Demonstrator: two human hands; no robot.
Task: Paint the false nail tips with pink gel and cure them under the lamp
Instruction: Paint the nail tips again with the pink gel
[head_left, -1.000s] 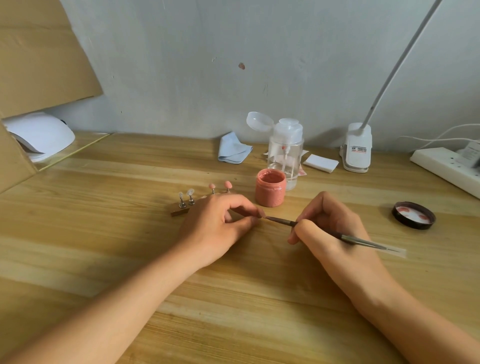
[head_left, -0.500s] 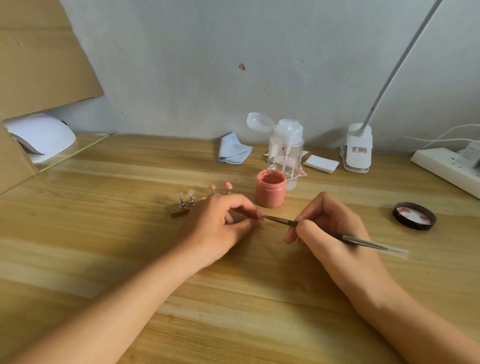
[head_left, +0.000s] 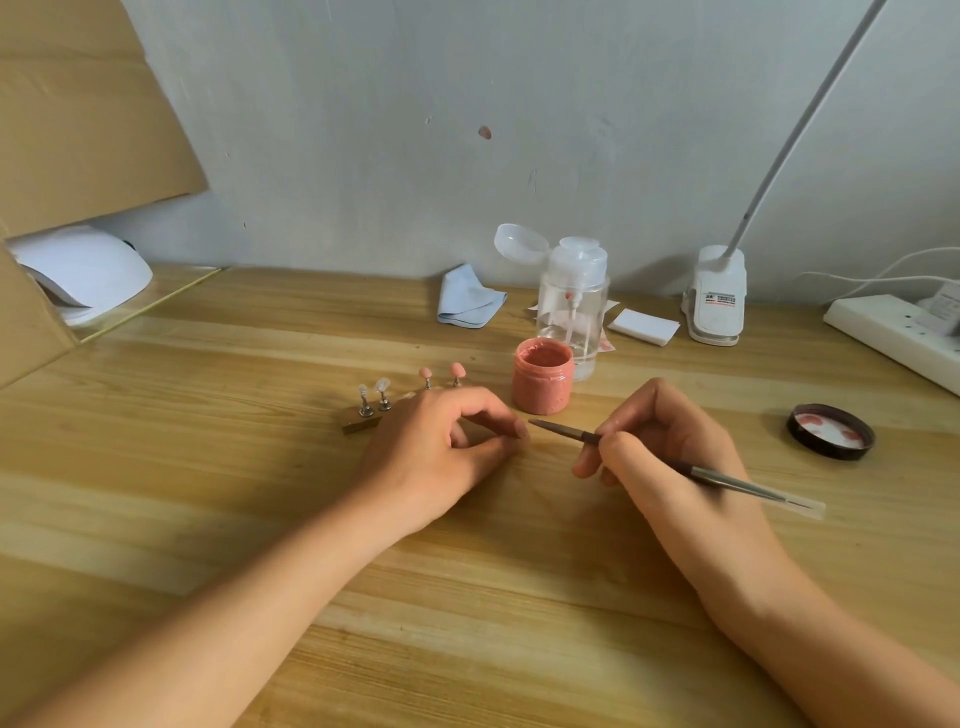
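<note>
Moved since half a second ago: next to nothing. Brush (head_left: 563, 431) tip now shows a sliver of gap from the left forefinger, where it seemed to touch before.

Hands
- Left hand (head_left: 441, 457): fingers curled, forefinger meeting thumb. Whether a tip is pinched between them cannot be told.
- Right hand (head_left: 670, 452): fingers and thumb grip the brush like a pen, bristle end aimed at the left fingertips, tail end trailing behind the wrist.

Task items
- Pink tips (head_left: 457, 370): two, upright on stands, just beyond the left knuckles. Judged painted.
- Clear tips (head_left: 383, 385): two, on stands left of those knuckles. Judged unpainted.
- Strip (head_left: 358, 427): carries the stands; its right end is hidden under the left hand.
- Jar (head_left: 543, 382): open, pink gel inside, just beyond the gap between the two sets of fingertips.
- Lamp (head_left: 88, 270): white dome, well left of the left hand, no tips under it.

Progress, as a judgement: painting about half done; curing not yet begun.

Surface and room
- Table (head_left: 208, 467): pale wood planks.
- Lid (head_left: 831, 432): upturned, right of the right fingers.
- Bottle (head_left: 574, 306), cloth (head_left: 467, 299), pad (head_left: 644, 327): beyond the jar.
- Desk light (head_left: 717, 301) and socket bar (head_left: 893, 338): far right, beyond the right hand.
- Wall (head_left: 415, 130): grey, scuffed.
- Cardboard (head_left: 78, 104): upper left, above the lamp.
</note>
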